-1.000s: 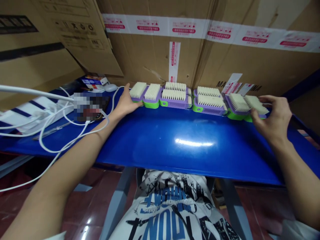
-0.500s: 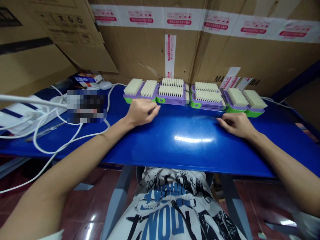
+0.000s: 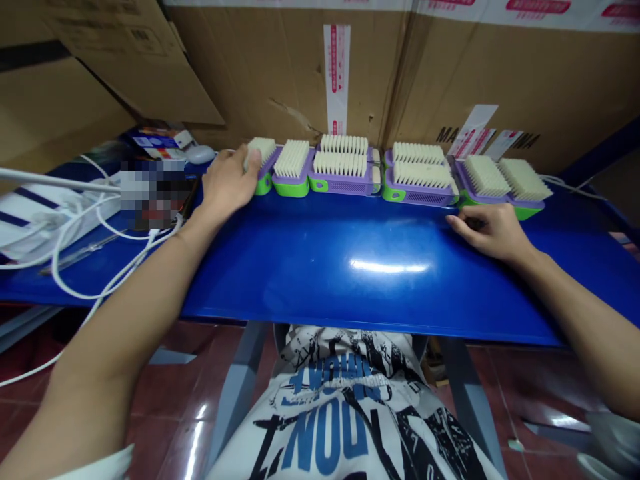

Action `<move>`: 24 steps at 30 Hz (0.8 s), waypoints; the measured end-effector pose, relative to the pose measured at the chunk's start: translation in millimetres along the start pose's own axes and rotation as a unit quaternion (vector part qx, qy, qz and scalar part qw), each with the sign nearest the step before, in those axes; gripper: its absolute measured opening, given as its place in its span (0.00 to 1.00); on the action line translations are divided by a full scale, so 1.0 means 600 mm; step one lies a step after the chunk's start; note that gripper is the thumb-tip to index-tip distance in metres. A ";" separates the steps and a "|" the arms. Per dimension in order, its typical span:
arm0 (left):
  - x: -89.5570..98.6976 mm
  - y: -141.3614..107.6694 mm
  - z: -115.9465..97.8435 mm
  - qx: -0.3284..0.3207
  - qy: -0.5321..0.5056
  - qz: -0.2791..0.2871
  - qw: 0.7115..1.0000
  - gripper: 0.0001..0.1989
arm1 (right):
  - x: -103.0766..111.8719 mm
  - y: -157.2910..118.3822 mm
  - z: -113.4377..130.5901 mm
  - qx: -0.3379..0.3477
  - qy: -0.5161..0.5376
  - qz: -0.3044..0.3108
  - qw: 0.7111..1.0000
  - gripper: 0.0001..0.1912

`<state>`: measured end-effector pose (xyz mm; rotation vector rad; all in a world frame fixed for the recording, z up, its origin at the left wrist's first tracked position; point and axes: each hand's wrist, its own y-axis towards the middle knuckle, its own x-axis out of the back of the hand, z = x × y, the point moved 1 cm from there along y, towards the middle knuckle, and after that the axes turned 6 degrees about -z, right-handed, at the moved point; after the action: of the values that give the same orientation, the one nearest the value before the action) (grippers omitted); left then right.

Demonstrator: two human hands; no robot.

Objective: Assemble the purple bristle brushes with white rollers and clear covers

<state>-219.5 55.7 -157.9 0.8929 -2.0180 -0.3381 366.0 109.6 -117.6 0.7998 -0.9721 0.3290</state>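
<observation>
The left hand (image 3: 230,179) holds the leftmost brush (image 3: 262,155) between its fingers; the right hand's fingers (image 3: 463,227) curl closed.

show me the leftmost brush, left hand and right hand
leftmost brush (image 3: 266,147): head view, on its pale bristles
left hand (image 3: 227,180): head view, on the back of the hand
right hand (image 3: 501,230): head view, on the back of the hand

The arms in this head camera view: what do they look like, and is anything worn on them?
Two human arms with ordinary hands, the left hand and the right hand. No gloves, watch or bracelet show, nor markings or attached cables. A pale, whitish sleeve edge shows on the left arm; the right sleeve looks pale too, but blurred.
</observation>
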 end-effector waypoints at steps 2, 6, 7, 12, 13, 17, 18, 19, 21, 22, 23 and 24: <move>0.001 0.009 0.013 -0.002 -0.008 -0.022 1.000 0.53 | -0.001 0.001 0.001 0.002 0.002 0.003 1.000 0.27; 0.036 0.020 0.001 -0.009 -0.018 -0.028 0.999 0.58 | 0.000 0.000 0.004 0.018 0.005 0.004 1.000 0.30; 0.055 0.020 -0.010 -0.003 -0.007 -0.042 0.999 0.57 | 0.001 -0.001 0.006 0.029 0.006 0.002 1.000 0.31; 0.178 -0.011 -0.105 -0.092 0.005 -0.219 0.971 0.49 | 0.008 -0.008 0.032 0.104 0.015 -0.038 0.994 0.26; 0.191 -0.020 -0.125 -0.131 -0.003 -0.197 0.972 0.47 | 0.010 -0.007 0.042 0.114 0.021 -0.046 0.992 0.23; 0.170 -0.057 -0.200 -0.238 -0.164 -0.081 0.954 0.47 | 0.015 0.014 0.087 0.147 0.060 -0.084 0.984 0.12; 0.149 -0.068 -0.218 -0.252 -0.195 -0.042 0.947 0.48 | 0.015 0.024 0.099 0.156 0.075 -0.093 0.980 0.23; 0.122 -0.079 -0.235 -0.261 -0.225 -0.002 0.939 0.48 | 0.013 0.034 0.108 0.164 0.092 -0.094 0.978 0.35; 0.063 -0.105 -0.266 -0.243 -0.286 0.108 0.921 0.45 | 0.000 0.055 0.122 0.172 0.127 -0.067 0.975 0.56; 0.033 -0.119 -0.278 -0.237 -0.313 0.154 0.907 0.43 | -0.010 0.063 0.125 0.174 0.136 -0.038 0.975 0.63; 0.006 -0.132 -0.288 -0.239 -0.332 0.189 0.893 0.41 | -0.023 0.069 0.126 0.174 0.135 -0.006 0.975 0.67; -0.018 -0.144 -0.295 -0.241 -0.347 0.208 0.882 0.40 | -0.036 0.073 0.124 0.174 0.127 0.021 0.976 0.70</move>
<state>-32.1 19.4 -108.8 -0.0133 -2.5175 -0.9660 283.3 87.0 -92.4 1.0272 -0.6999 0.6352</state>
